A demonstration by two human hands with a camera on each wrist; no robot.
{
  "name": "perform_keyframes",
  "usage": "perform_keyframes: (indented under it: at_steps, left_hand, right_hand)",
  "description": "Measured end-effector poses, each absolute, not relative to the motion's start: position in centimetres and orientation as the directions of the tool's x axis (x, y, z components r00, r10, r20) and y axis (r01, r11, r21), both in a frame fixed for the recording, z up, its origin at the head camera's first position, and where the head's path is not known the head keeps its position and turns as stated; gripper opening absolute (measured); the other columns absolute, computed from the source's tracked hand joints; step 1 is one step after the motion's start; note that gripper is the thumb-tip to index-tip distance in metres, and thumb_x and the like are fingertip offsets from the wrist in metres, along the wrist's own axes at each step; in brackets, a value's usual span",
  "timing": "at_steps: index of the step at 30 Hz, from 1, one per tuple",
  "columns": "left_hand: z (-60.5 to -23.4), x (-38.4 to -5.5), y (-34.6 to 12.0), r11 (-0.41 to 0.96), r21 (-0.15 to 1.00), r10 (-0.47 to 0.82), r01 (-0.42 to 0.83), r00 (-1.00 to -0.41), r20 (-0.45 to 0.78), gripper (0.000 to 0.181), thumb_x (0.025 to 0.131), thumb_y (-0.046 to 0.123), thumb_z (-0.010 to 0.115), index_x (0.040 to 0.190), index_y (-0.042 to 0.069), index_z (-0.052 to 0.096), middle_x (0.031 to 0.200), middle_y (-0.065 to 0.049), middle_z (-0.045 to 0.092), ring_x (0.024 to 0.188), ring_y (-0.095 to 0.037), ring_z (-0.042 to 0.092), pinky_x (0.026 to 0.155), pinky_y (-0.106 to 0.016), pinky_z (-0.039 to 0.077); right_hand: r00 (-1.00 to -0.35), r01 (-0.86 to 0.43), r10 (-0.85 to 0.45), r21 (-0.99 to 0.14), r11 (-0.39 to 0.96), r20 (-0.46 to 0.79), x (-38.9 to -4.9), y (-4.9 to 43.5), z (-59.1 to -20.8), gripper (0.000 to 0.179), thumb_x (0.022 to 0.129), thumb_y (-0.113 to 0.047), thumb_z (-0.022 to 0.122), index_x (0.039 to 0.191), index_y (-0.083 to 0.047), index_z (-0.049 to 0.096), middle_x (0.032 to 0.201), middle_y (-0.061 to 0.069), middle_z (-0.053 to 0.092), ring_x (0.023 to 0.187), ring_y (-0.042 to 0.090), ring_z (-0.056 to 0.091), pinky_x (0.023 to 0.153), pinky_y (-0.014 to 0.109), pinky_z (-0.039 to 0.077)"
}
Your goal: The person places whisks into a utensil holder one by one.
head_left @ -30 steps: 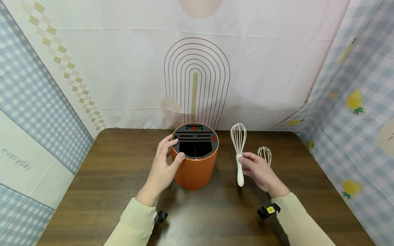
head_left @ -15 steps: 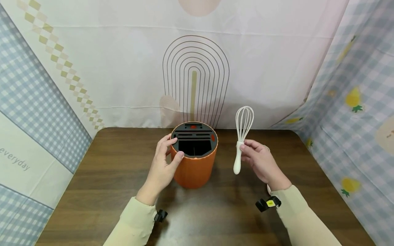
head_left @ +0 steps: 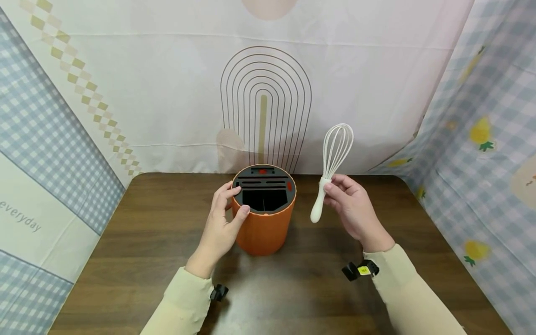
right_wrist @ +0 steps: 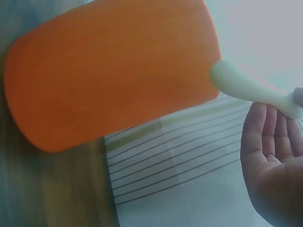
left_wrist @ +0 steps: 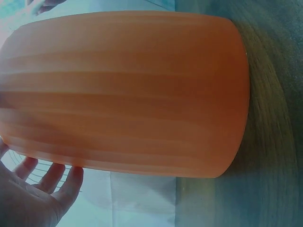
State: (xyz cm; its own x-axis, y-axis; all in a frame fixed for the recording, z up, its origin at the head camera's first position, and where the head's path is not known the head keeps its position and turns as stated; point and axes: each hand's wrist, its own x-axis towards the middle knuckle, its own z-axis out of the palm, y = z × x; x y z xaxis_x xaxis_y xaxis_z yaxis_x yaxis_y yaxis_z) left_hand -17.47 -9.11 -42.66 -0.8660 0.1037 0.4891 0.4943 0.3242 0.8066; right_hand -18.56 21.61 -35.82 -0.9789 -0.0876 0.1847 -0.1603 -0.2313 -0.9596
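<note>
An orange cylindrical utensil holder [head_left: 264,235] stands upright on the table, with a black slotted insert [head_left: 264,182] and a wide dark opening in its top. My left hand [head_left: 218,230] holds its left side, thumb and index finger at the rim. Several fingertips touch the ribbed wall in the left wrist view. To the right of the holder, my right hand [head_left: 355,208] pinches a white whisk [head_left: 326,181] near the top of its handle. Its wire loops point up, and the handle tilts down toward the left, in the air. Part of the grip lies outside the right wrist view.
The brown wooden table [head_left: 159,260] meets a white patterned cloth [head_left: 176,93] at the back. Checked cloths [head_left: 477,195] hang on both sides. Each sleeve cuff carries a small black wrist camera [head_left: 219,292].
My right hand has raised the whisk and tilted its handle further left. A second whisk, seen on the right earlier, is out of sight now. My left hand stays on the holder.
</note>
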Motion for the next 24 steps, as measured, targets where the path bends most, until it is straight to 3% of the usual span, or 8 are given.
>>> perform_keyframes:
  at_steps: [8, 16, 24]
  left_hand:
    - [-42.5, -17.4, -8.9, 0.309, 0.81, 0.099, 0.499, -0.863, 0.495, 0.047, 0.094, 0.023, 0.063, 0.138, 0.022, 0.046, 0.153, 0.002, 0.028, 0.134, -0.017, 0.036, 0.102, -0.05, 0.039]
    - [-42.5, -17.4, -8.9, 0.312, 0.812, 0.098, 0.494, -0.866, 0.49, 0.048, 0.094, 0.022, 0.064, 0.139, 0.022, 0.045, 0.153, 0.002, 0.028, 0.134, -0.017, 0.035, 0.103, -0.049, 0.039]
    - [-41.6, -16.8, -8.6, 0.295, 0.823, 0.085, 0.485, -0.872, 0.483, 0.049, 0.092, 0.009, 0.064, 0.137, 0.007, 0.045, 0.152, -0.014, 0.029, 0.133, -0.029, 0.036, 0.102, -0.056, 0.037]
  right_hand:
    - [-0.957, -0.278, 0.01, -0.911, -0.306, 0.289, -18.4, 20.0, -34.6, 0.01, 0.092, -0.003, 0.064, 0.101, -0.004, 0.061, 0.092, 0.006, 0.061, 0.084, 0.017, 0.06, 0.075, 0.032, 0.055]
    - [-0.928, -0.361, 0.038, -0.869, -0.339, 0.37, -18.2, 18.1, -33.4, 0.014, 0.092, 0.003, 0.06, 0.106, -0.001, 0.059, 0.091, 0.008, 0.059, 0.082, 0.018, 0.06, 0.074, 0.033, 0.055]
    - [-0.906, -0.413, 0.041, -0.858, -0.305, 0.422, -18.5, 15.6, -33.3, 0.018, 0.089, 0.003, 0.065, 0.106, 0.0, 0.057, 0.095, 0.009, 0.062, 0.085, 0.02, 0.061, 0.076, 0.036, 0.055]
